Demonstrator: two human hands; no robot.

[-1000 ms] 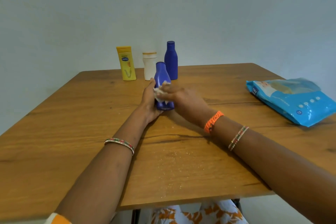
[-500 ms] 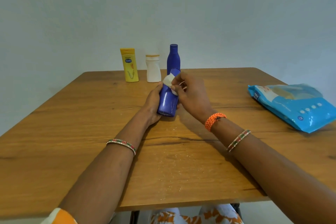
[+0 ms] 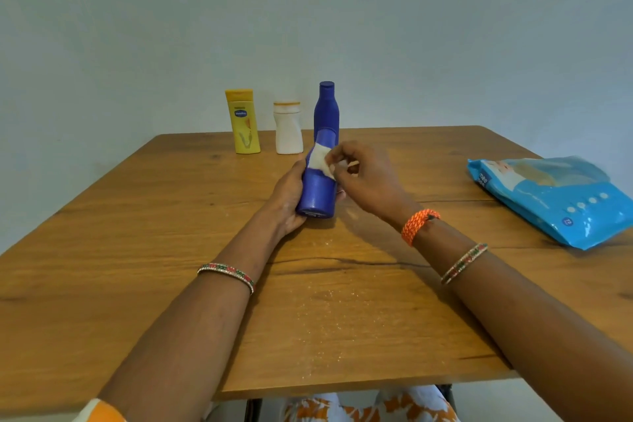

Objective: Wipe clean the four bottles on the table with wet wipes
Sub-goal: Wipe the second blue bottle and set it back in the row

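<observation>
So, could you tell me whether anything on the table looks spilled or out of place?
Yes: fine pale specks are scattered over the near middle of the table, like spilled grains or droplets. The three far bottles stand upright.

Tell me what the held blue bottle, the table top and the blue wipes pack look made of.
Held blue bottle: likely smooth matte plastic, uniform colour, soft sheen.
Brown table top: wood or wood-look laminate, with grain lines and a dark crack; cannot tell which.
Blue wipes pack: thin glossy plastic film, crinkled, with bright highlights.
</observation>
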